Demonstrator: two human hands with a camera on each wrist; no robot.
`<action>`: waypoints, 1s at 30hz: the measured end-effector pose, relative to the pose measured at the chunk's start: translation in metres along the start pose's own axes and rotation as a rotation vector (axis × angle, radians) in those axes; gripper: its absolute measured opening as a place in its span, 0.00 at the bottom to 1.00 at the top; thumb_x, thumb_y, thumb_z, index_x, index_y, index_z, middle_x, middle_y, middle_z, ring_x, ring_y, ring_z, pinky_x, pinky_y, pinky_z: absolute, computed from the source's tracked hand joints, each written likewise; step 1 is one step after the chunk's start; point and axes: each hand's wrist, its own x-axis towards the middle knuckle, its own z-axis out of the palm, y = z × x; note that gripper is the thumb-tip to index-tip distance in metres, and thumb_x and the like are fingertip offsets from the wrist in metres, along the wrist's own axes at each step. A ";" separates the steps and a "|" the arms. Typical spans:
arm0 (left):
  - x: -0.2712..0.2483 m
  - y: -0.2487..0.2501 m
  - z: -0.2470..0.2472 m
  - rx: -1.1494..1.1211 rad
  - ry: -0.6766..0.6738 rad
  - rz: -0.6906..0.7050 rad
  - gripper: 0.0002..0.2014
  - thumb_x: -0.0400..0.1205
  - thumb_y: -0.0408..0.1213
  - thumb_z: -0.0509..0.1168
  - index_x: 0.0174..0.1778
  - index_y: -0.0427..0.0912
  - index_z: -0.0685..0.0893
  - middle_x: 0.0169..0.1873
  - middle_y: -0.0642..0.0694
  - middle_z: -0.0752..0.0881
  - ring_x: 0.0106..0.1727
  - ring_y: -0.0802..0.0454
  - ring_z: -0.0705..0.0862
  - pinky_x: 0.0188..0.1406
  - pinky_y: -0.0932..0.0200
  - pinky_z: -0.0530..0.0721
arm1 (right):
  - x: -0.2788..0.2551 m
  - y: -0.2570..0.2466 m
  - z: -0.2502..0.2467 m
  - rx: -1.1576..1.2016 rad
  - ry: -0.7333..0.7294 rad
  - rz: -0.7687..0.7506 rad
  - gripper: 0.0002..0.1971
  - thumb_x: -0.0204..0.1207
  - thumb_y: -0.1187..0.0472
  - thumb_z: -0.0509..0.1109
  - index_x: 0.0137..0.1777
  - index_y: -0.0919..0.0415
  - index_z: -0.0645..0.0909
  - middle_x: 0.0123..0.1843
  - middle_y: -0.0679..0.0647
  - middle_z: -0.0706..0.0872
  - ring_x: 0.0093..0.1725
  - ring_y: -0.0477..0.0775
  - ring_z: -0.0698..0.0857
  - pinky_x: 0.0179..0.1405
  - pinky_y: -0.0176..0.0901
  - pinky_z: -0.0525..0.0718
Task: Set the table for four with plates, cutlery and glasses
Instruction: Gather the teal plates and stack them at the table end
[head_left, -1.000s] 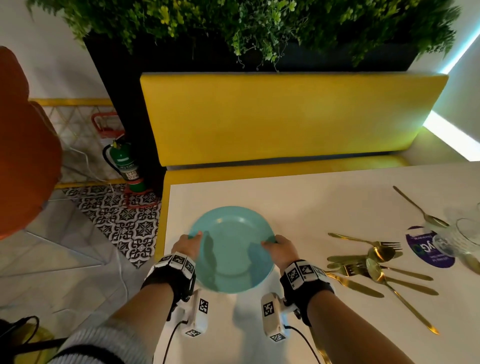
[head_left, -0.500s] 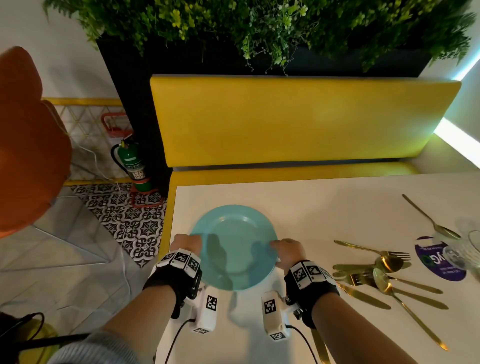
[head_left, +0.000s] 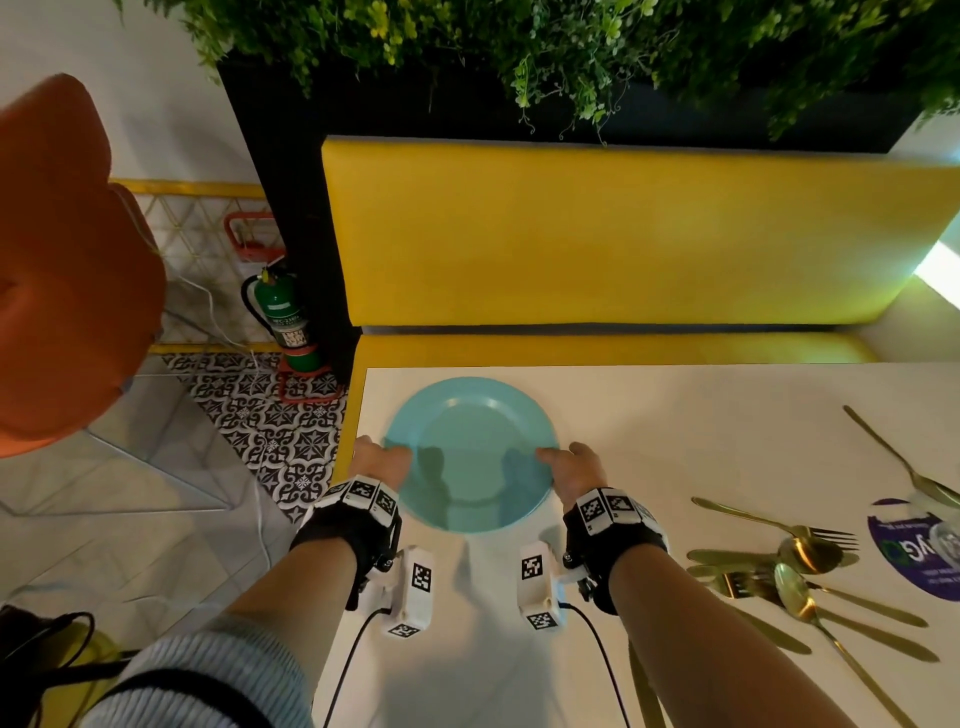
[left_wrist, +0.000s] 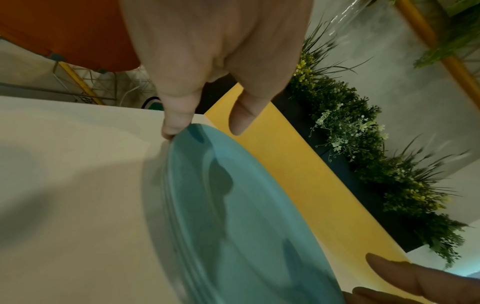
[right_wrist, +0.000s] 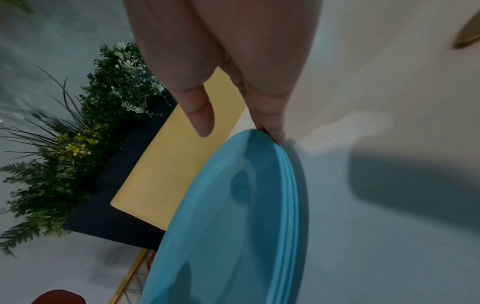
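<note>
Both hands hold a stack of blue plates (head_left: 470, 452) near the far left corner of the white table (head_left: 675, 431). The left hand (head_left: 376, 460) pinches its left rim, the right hand (head_left: 576, 465) its right rim. Several rims show at the edge, perhaps three or four plates. Gold cutlery (head_left: 789, 566) lies well to the right.

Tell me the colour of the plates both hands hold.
Light turquoise blue plates, clearest in the head view.
</note>
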 end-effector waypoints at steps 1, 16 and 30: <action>0.001 0.000 0.001 -0.015 -0.004 0.001 0.27 0.80 0.31 0.62 0.74 0.28 0.65 0.70 0.32 0.75 0.71 0.32 0.74 0.72 0.47 0.71 | 0.003 -0.001 0.000 0.000 0.000 -0.004 0.41 0.71 0.61 0.74 0.81 0.68 0.58 0.77 0.66 0.71 0.72 0.66 0.75 0.73 0.59 0.74; 0.004 0.004 0.007 -0.092 0.014 0.043 0.36 0.74 0.29 0.69 0.76 0.29 0.61 0.66 0.32 0.77 0.67 0.32 0.78 0.68 0.44 0.77 | 0.007 -0.007 0.003 0.025 -0.019 0.015 0.42 0.71 0.61 0.74 0.81 0.67 0.56 0.77 0.66 0.69 0.73 0.66 0.74 0.74 0.60 0.73; -0.053 0.018 0.027 0.074 0.230 0.302 0.27 0.76 0.30 0.67 0.72 0.29 0.70 0.67 0.28 0.78 0.69 0.32 0.77 0.72 0.45 0.72 | -0.073 -0.008 -0.064 0.164 -0.041 0.032 0.22 0.80 0.72 0.62 0.74 0.67 0.67 0.38 0.59 0.78 0.33 0.54 0.77 0.35 0.44 0.80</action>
